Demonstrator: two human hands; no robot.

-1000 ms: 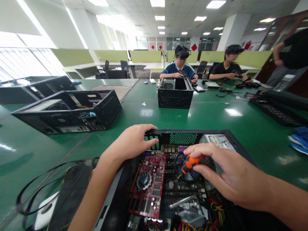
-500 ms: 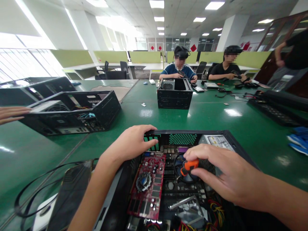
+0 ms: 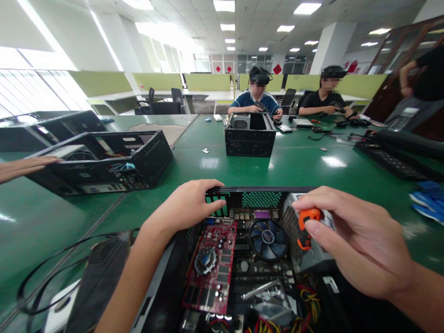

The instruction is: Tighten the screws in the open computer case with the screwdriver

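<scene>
handle (image 3: pixel 308 215) in right hand (image 3: pixel 360 240): plastic, from where I stand | case (image 3: pixel 260 189) under left hand (image 3: pixel 187 203): metal, mostly matt | card (image 3: pixel 210 243) near left hand: glossy | fan (image 3: pixel 268 238) between hands: smooth plastic | table (image 3: pixel 194 169) beyond both hands: smooth, glossy

One left hand (image 3: pixel 187 203) and one right hand (image 3: pixel 364 245) of the wearer. One orange-handled tool (image 3: pixel 308 216). At least four computer cases (image 3: pixel 249 143): lower centre, upper centre, left, far left. One red circuit board (image 3: pixel 217 272) and one large fan (image 3: pixel 268 238), lower centre. Two seated people (image 3: pixel 322 102), upper right; one standing person (image 3: pixel 426 88), right edge; one other hand (image 3: pixel 31 166), left edge.
</scene>
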